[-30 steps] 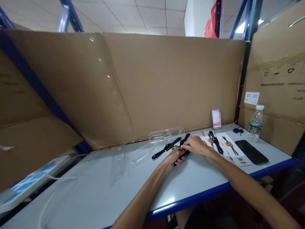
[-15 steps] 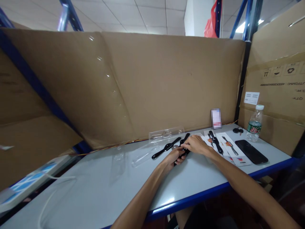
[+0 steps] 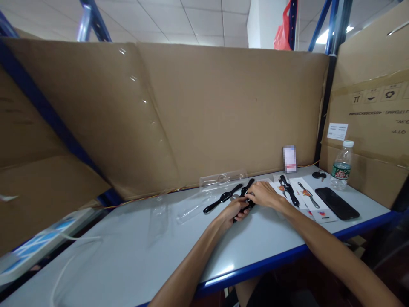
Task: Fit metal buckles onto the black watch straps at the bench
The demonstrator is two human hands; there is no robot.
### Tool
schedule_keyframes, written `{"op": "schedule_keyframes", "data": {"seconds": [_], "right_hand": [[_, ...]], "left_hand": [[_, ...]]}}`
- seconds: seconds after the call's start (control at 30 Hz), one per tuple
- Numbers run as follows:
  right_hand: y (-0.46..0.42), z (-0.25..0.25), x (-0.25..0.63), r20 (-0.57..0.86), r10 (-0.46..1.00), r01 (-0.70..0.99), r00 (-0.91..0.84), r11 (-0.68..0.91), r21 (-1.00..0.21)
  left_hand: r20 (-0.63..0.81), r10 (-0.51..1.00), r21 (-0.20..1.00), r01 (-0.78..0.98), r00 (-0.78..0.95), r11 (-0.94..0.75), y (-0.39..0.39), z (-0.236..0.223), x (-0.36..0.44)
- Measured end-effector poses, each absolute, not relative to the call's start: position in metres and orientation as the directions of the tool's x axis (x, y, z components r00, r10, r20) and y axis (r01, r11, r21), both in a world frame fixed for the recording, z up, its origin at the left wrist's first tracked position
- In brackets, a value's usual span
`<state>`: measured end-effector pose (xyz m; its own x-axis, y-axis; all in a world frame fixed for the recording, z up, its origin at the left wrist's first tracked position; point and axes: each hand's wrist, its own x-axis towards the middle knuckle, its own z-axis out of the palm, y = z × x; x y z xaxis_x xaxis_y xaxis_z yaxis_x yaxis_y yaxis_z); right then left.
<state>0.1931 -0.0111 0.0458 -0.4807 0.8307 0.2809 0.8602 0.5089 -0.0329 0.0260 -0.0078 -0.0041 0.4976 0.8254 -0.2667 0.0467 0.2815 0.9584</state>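
My left hand (image 3: 234, 210) is closed around a black smartwatch (image 3: 251, 203), its strap end showing below my fingers. From the right, my right hand (image 3: 263, 194) bends over the same watch, fingertips pinched at its upper part; exactly what they grip is partly hidden. Just left of my hands lies another black smartwatch (image 3: 225, 197) with its strap laid out straight. A third black watch (image 3: 244, 190) sits right behind my fingers, partly covered by them. On white printed boxes (image 3: 308, 195) to the right rests one more black watch (image 3: 290, 192).
Clear plastic trays (image 3: 194, 209) lie left of the watches. At right are a black phone (image 3: 337, 203), a water bottle (image 3: 341, 166) and keys (image 3: 318, 175). A small upright screen (image 3: 290, 159) leans on the cardboard wall (image 3: 223, 106). A power strip (image 3: 41, 243) runs along the left edge.
My right hand has shifted very slightly to the right over the held watch. Everything else looks the same.
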Motion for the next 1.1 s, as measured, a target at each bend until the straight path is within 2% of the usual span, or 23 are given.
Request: {"op": "schedule_keyframes", "data": {"seconds": [0.27,0.5,0.57,0.67,0.77,0.83,0.97,1.1], "right_hand": [[-0.003,0.046,0.203,0.222,0.807,0.821,-0.547,0.569,-0.048],[-0.008,0.040,0.194,0.267,0.800,0.832,-0.537,0.554,0.015],[-0.009,0.040,0.191,0.299,0.805,0.843,-0.512,0.538,-0.005],[-0.006,0.043,0.193,0.395,0.821,0.857,-0.412,0.497,-0.140],[0.004,0.046,0.201,0.517,0.831,0.869,-0.205,0.397,-0.294],[0.011,0.045,0.206,0.536,0.837,0.870,-0.113,0.344,-0.353],[0.019,0.036,0.205,0.439,0.886,0.768,-0.148,0.383,-0.514],[0.019,0.025,0.192,0.307,0.922,0.512,-0.238,0.387,-0.767]], "left_hand": [[-0.260,0.818,0.958,0.033,0.514,0.283,-0.007,-0.005,0.026],[-0.228,0.822,0.965,0.006,0.522,0.264,-0.009,-0.002,0.023],[-0.208,0.838,0.968,-0.016,0.504,0.250,-0.011,-0.001,0.024],[-0.112,0.910,0.983,-0.091,0.399,0.160,-0.014,0.000,0.030],[-0.007,0.972,0.988,-0.147,0.234,0.043,-0.015,-0.001,0.034],[0.031,0.989,0.989,-0.148,0.144,-0.009,-0.013,-0.001,0.034],[0.097,0.993,0.989,-0.115,0.070,-0.088,-0.010,-0.003,0.032],[0.144,0.984,0.988,-0.068,0.101,-0.137,-0.010,-0.005,0.032]]}}
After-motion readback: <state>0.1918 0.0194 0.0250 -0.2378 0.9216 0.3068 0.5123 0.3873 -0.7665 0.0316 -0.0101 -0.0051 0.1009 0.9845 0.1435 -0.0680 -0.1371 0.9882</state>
